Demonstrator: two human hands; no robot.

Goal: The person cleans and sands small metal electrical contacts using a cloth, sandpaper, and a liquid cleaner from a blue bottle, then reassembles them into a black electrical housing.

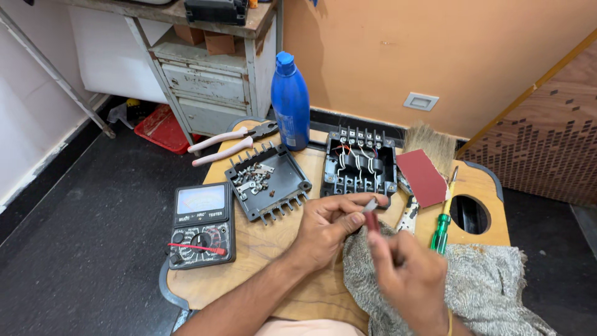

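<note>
Left hand (326, 227) pinches a small metal part (370, 205) at its fingertips, right hand (407, 274) just beside it, blurred, fingers closed on a dark red scrap (373, 221); beyond the left hand, more loose parts wait in the black tray (268, 182), the open housing (359, 167) unassembled.

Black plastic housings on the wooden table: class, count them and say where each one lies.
2. One black housing, holding loose metal parts, lies beside the multimeter. The other black housing, with wires inside, lies right of it, near the blue bottle. None seem hidden.
</note>
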